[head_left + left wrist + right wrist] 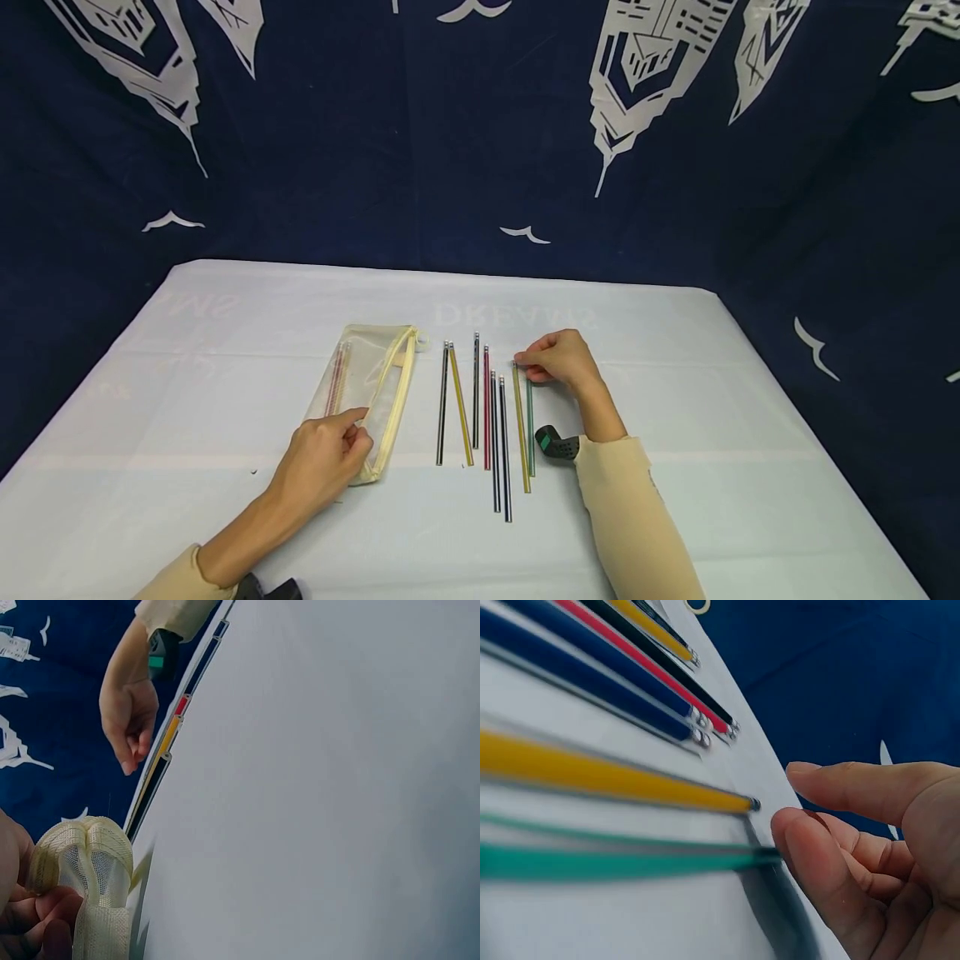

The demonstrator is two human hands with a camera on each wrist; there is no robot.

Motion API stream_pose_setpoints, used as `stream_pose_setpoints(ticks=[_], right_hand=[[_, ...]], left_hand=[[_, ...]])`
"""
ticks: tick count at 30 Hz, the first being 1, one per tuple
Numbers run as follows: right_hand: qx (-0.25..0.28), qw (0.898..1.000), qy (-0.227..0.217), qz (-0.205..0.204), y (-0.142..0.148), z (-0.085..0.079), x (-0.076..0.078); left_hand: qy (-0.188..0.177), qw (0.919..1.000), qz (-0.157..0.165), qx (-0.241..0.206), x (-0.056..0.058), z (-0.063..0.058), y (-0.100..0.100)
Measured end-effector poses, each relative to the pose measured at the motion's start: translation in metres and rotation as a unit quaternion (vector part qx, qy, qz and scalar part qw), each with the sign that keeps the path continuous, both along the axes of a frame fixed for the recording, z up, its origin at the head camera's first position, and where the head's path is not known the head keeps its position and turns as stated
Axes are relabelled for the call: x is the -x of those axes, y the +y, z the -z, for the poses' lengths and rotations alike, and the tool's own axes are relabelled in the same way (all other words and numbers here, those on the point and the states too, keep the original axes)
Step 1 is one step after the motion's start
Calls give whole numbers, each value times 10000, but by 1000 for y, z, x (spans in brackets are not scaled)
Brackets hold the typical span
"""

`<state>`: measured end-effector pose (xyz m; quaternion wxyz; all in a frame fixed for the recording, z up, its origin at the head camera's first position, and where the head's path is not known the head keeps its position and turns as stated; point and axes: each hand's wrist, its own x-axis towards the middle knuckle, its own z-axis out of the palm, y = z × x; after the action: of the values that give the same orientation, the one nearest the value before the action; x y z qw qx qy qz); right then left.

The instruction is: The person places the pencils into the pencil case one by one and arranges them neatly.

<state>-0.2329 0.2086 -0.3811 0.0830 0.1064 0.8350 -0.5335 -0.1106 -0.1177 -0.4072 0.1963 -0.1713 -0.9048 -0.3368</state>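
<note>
My left hand [322,454] pinches the near part of a cream mesh zip pouch [393,417]. In the left wrist view, the fingers grip the pouch [103,926] and its zip edge bulges up in two rounded folds. Several slim sticks resembling pencils, with silvery ends, lie side by side to the pouch's right. My right hand [558,360] is at the far ends of the yellow pencil [521,433] and the green pencil [531,429]. Its thumb and forefinger [855,787] stand apart, with nothing between them. The green pencil's end [765,856] overlaps a fingertip in the right wrist view.
Red striped sticks [337,379] show through the pouch's mesh. Black, yellow, red [487,417] and dark blue pencils [505,458] lie between pouch and right hand. A white cloth covers the table [750,500]; a navy patterned curtain [450,150] hangs behind.
</note>
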Motion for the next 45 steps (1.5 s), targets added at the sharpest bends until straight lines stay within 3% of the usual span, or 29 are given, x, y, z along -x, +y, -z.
stream_pose_setpoints(ticks=[7,16,45], right_hand=[[-660,9977,-132,6,10,0,0],[-1013,9941,-379,-61,10,3,2],[-773,9962,-373,-163,10,0,0]], left_hand=[[-5,10000,18,-3,0,0,0],[-12,10000,16,0,0,1,0],[-4,10000,-22,25,0,0,0]])
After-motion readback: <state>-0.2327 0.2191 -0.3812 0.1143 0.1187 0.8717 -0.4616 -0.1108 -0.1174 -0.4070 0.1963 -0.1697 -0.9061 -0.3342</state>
